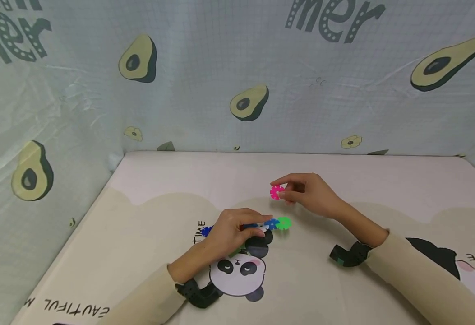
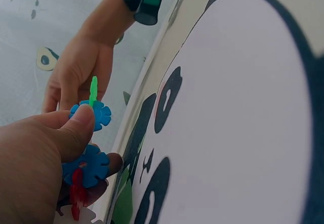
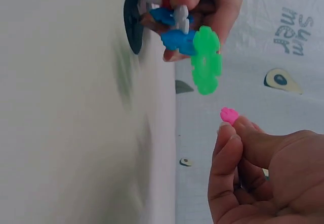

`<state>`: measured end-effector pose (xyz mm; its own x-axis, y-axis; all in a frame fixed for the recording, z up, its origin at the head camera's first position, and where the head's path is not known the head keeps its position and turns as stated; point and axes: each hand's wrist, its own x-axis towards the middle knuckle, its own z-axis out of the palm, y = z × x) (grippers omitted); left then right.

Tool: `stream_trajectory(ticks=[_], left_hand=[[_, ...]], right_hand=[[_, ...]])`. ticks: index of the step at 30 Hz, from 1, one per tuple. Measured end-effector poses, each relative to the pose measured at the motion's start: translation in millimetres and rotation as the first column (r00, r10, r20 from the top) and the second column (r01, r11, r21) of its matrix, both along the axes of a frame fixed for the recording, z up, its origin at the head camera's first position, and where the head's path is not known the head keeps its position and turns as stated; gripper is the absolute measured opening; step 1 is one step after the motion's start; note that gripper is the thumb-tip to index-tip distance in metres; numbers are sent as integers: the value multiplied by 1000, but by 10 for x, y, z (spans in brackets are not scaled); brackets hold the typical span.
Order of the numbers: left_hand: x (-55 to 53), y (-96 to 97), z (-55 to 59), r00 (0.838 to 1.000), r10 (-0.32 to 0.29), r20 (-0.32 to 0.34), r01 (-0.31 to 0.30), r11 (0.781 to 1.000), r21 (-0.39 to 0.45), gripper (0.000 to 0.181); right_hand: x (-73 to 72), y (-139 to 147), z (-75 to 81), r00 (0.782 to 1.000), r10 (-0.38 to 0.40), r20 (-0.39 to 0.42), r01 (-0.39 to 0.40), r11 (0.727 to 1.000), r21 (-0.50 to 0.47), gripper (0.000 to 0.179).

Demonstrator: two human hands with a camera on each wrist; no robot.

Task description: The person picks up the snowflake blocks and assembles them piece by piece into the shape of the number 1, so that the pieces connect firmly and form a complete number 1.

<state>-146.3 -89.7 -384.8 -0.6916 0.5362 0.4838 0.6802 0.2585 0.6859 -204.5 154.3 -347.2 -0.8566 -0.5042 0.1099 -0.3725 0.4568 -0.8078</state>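
My left hand (image 1: 237, 228) grips a chain of interlocking plastic snowflake discs, thumb and fingers closed around its middle. A green disc (image 1: 283, 223) forms the chain's right end, joined to a blue disc (image 2: 94, 167) section; red and white discs show among the fingers. A dark blue disc (image 1: 206, 231) sticks out at the left end, and part of the chain is hidden by the hand. Up and to the right, my right hand (image 1: 312, 194) pinches a single pink disc (image 3: 229, 115) between thumb and fingertips, apart from the green end.
A table covered with a pale cloth (image 1: 322, 289) printed with panda faces and lettering lies below. Behind it hangs a light curtain (image 1: 196, 90) with avocado prints. Dark wrist camera mounts (image 1: 200, 293) sit on both wrists.
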Motion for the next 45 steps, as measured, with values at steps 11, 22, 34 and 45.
stream_trajectory(ticks=[11, 22, 34, 45], left_hand=[[20, 20, -3, 1000, -4, 3, 4, 1000, 12, 36], [19, 28, -6, 1000, -19, -13, 19, 1000, 17, 36], [29, 18, -27, 1000, 11, 5, -11, 1000, 2, 35], [5, -10, 1, 1000, 2, 11, -2, 1000, -15, 35]], right_hand=[[297, 275, -29, 998, -59, 35, 63, 992, -109, 25], [510, 439, -85, 995, -67, 69, 75, 990, -119, 25], [552, 416, -207, 999, 4, 44, 3, 985, -172, 25], [571, 361, -216, 1000, -2, 4, 3, 988, -155, 24]])
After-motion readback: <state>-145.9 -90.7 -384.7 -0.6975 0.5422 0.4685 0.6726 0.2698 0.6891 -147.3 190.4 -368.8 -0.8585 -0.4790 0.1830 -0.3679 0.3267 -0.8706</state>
